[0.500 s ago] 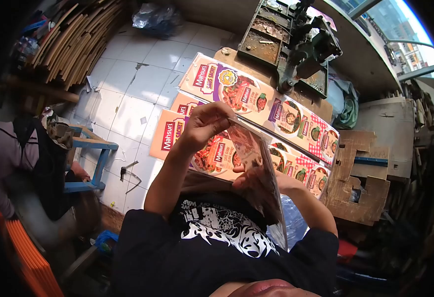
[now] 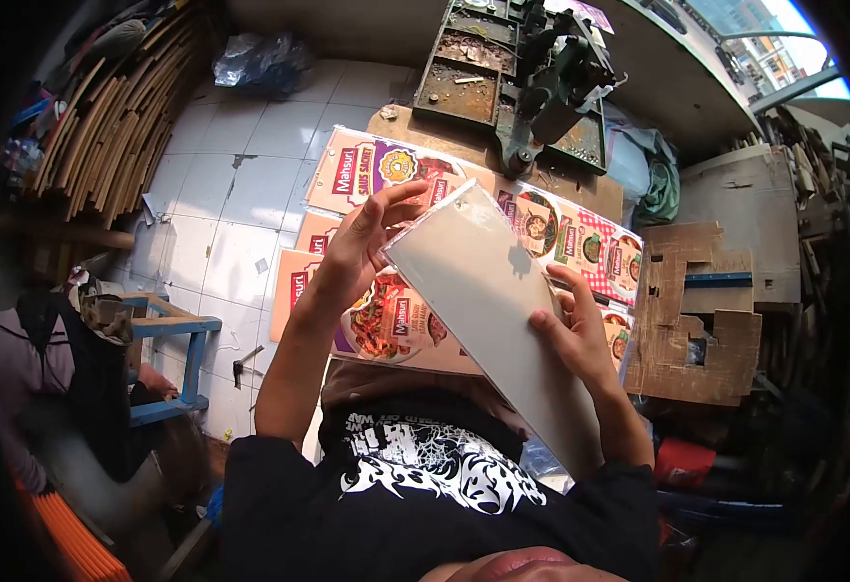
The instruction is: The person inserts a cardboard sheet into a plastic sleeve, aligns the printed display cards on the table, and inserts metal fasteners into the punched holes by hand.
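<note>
A long panel (image 2: 503, 301) with a plain pale face toward me is held at a slant above the printed boards. My right hand (image 2: 575, 325) grips its right edge, the thumb on the pale face and the fingers behind. At the panel's upper left corner is my left hand (image 2: 362, 238), fingers spread and curved beside the edge; whether they touch it is unclear. Below lie pink and red printed boards (image 2: 347, 175) marked "Mahsuri", several side by side, partly covered by the panel and my left hand.
A dark green machine (image 2: 561, 92) with parts trays (image 2: 459, 82) stands beyond the boards. Cut brown cardboard (image 2: 677, 330) lies at the right. Left are a blue stool frame (image 2: 192, 359), stacked wooden strips (image 2: 119, 107) and a seated person (image 2: 32, 378).
The panel has turned from nearly edge-on, with its glossy side showing, to its pale face. My left hand has opened out from its grip at the top edge. The view has shifted slightly.
</note>
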A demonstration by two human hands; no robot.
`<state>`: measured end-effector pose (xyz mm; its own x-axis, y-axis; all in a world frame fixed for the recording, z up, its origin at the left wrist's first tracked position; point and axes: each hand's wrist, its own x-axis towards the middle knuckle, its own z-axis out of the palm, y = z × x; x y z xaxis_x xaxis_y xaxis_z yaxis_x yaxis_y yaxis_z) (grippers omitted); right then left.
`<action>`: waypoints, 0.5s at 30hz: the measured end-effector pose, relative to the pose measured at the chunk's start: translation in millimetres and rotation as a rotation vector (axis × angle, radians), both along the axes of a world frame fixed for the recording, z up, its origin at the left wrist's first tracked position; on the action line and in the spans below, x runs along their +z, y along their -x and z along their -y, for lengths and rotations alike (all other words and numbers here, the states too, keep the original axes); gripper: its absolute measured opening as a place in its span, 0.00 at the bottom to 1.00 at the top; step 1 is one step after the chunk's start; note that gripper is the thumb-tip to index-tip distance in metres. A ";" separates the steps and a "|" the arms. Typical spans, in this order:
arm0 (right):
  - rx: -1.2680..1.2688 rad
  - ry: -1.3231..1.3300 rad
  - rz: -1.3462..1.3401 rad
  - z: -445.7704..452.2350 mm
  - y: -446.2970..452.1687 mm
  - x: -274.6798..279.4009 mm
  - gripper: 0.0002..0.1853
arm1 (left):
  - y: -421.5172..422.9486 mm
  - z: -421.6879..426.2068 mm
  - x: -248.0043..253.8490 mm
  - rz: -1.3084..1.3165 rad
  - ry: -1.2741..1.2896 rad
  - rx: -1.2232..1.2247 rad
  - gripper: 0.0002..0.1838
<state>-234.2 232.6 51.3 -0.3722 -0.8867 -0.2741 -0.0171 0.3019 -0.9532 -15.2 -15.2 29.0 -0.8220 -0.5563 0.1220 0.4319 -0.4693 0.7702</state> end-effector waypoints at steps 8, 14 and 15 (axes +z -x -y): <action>-0.203 0.003 -0.645 -2.3 30.8 -5.1 0.29 | 66.7 8.4 -7.7 0.491 0.015 -0.212 0.31; -0.310 -0.002 -0.613 10.7 60.8 -13.9 0.28 | 126.5 23.5 -20.9 0.464 -0.002 -0.238 0.26; -0.316 -0.010 -0.609 14.3 65.0 -15.8 0.28 | 132.2 25.3 -25.1 0.464 -0.034 -0.218 0.24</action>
